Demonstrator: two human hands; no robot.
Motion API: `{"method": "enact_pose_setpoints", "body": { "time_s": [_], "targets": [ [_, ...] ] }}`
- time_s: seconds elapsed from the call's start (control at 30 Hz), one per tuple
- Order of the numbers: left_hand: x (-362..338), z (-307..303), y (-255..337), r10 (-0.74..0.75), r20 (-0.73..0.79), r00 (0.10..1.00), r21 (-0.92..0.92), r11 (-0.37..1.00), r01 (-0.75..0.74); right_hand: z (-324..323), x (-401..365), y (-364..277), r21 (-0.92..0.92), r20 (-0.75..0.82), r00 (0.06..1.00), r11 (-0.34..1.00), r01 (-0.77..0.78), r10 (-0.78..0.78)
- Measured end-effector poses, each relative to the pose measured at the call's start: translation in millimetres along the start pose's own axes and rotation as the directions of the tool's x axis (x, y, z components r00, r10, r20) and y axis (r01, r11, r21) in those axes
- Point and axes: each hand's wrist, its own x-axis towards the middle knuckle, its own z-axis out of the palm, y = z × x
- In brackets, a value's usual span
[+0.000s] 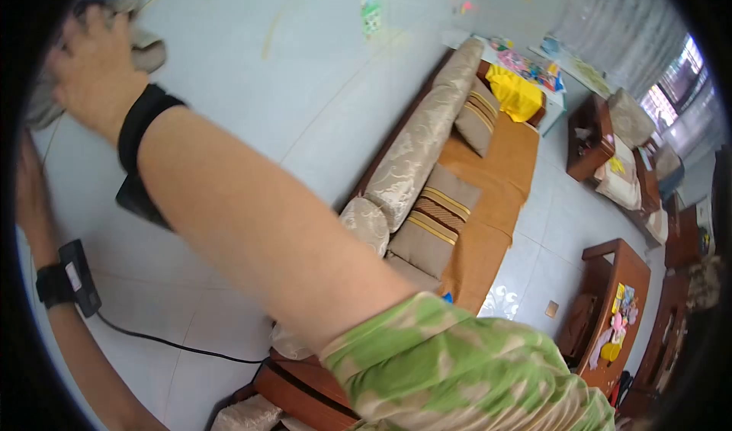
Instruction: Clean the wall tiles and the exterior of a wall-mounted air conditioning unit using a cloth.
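My right hand (99, 73) is at the upper left with its fingers spread over a bunched grey-brown cloth (149, 54). A black band (149, 118) circles that wrist, and the arm runs back to a green patterned sleeve (465, 362). My left hand (32, 191) lies lower at the dark left rim of the view, near the cloth's lower edge, its fingers mostly hidden. On the left wrist sits a black strap with a small black box (79, 277), and a black cable (179, 346) trails from it to the right.
Behind my arm, a long sofa with an orange-brown cover (496, 179) and striped cushions (438, 217) stands along the pale tiled wall (252, 65). A wooden table (610, 309) with small items is at the right. A wooden armchair (621, 157) stands near the curtain (610, 27).
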Motion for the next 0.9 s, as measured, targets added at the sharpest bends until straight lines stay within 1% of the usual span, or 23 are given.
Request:
{"method": "enact_pose_setpoints", "body": {
  "time_s": [0.07,0.1,0.13,0.17,0.2,0.23,0.27,0.3,0.33,0.37,0.4,0.47,0.5,0.57,0.6,0.67,0.7,0.73,0.77,0.8,0.83,0.87,0.9],
  "targets": [
    [16.7,-33.2,26.5,0.038,-0.057,0.998,0.052,0.998,-0.036,-12.3,-12.1,-4.5,-0.034,-0.009,1.000,0.999,-0.002,0.001],
    [20.5,-40.1,29.8,0.040,-0.089,0.995,0.061,0.998,-0.035,-13.3,-10.8,-1.5,-0.068,-0.029,0.999,0.998,0.011,-0.013],
    [17.1,-44.1,27.4,0.046,-0.099,0.994,0.102,0.994,-0.036,-11.6,-10.7,0.1,0.075,0.020,1.000,0.997,-0.011,0.010],
    [15.7,-48.8,21.9,0.047,-0.117,0.992,0.117,0.993,-0.033,-8.7,-13.7,-9.2,0.077,0.017,1.000,0.997,-0.010,0.009],
    [-18.3,-26.9,12.5,0.136,0.006,0.991,0.516,0.848,-0.119,-6.5,-12.7,-2.0,0.095,0.002,1.000,0.995,0.015,-0.015],
    [-35.1,-19.7,8.5,0.120,-0.006,0.993,0.510,0.854,-0.100,-2.5,-14.1,3.2,0.122,-0.011,1.000,0.992,0.011,-0.010],
    [-48.5,-23.6,1.9,0.136,0.096,0.986,0.598,0.784,-0.166,-0.3,-14.0,0.6,0.129,-0.049,0.999,0.992,-0.003,0.010],
    [-55.0,-14.4,6.8,0.116,0.189,0.975,0.667,0.714,-0.214,1.0,-13.2,8.5,0.122,-0.037,0.999,0.992,0.020,-0.015],
    [-43.1,-23.5,19.4,0.129,0.179,0.975,0.729,0.648,-0.220,2.5,-12.7,10.2,0.130,-0.066,0.997,0.990,0.050,-0.042],
    [-42.7,-26.1,25.2,0.122,0.155,0.980,0.709,0.677,-0.196,3.0,-14.7,7.1,0.136,-0.103,0.993,0.988,0.072,-0.058],
    [-49.3,-22.7,34.8,0.091,0.110,0.990,0.663,0.736,-0.141,2.7,-20.1,11.4,0.153,-0.087,0.994,0.985,0.083,-0.071],
    [-56.0,-16.0,53.4,0.005,0.000,1.000,0.482,0.876,-0.004,-4.5,-30.3,20.2,0.124,-0.050,0.994,0.987,0.106,-0.101],
    [-66.1,-17.3,68.7,-0.049,-0.039,0.998,0.387,0.920,0.060,-12.3,-39.9,20.9,0.165,-0.043,0.996,0.982,0.088,-0.083],
    [-85.3,-13.1,112.3,-0.175,-0.092,0.980,0.206,0.960,0.191,-35.3,-55.2,39.3,0.185,0.001,0.985,0.968,0.171,-0.174],
    [-90.4,-17.8,139.3,-0.226,-0.097,0.969,0.176,0.954,0.241,-54.5,-67.3,51.7,0.183,0.083,0.977,0.967,0.178,-0.196],
    [-92.7,-25.6,185.4,-0.390,0.031,0.920,0.083,0.919,0.387,-83.1,-111.5,69.7,0.153,0.294,0.931,0.972,0.177,-0.216],
    [-113.7,-23.7,215.0,-0.413,0.096,0.906,0.082,0.910,0.406,-91.4,-124.7,83.4,0.160,0.387,0.893,0.971,0.179,-0.229],
    [-137.7,-24.2,243.2,-0.430,0.167,0.887,0.074,0.903,0.423,-102.8,-145.8,105.0,0.202,0.356,0.886,0.951,0.236,-0.296],
    [-156.2,-26.2,254.8,-0.434,0.153,0.888,0.093,0.901,0.424,-110.3,-157.9,117.4,0.241,0.322,0.875,0.925,0.293,-0.361],
    [-173.5,-23.8,259.2,-0.442,0.231,0.867,0.123,0.897,0.424,-113.5,-153.6,120.4,0.242,0.308,0.876,0.921,0.306,-0.372],
    [-175.9,-29.7,265.5,-0.465,0.318,0.826,0.181,0.885,0.428,-116.1,-154.8,123.6,0.328,0.377,0.839,0.904,0.276,-0.393],
    [-173.6,-29.4,266.8,-0.414,0.219,0.884,0.105,0.910,0.400,-116.5,-154.6,128.2,0.408,0.441,0.793,0.881,0.240,-0.420],
    [-167.2,-24.1,266.5,-0.411,0.217,0.886,0.108,0.912,0.396,-114.3,-151.4,131.0,0.409,0.436,0.796,0.881,0.239,-0.419]
  ]
}}
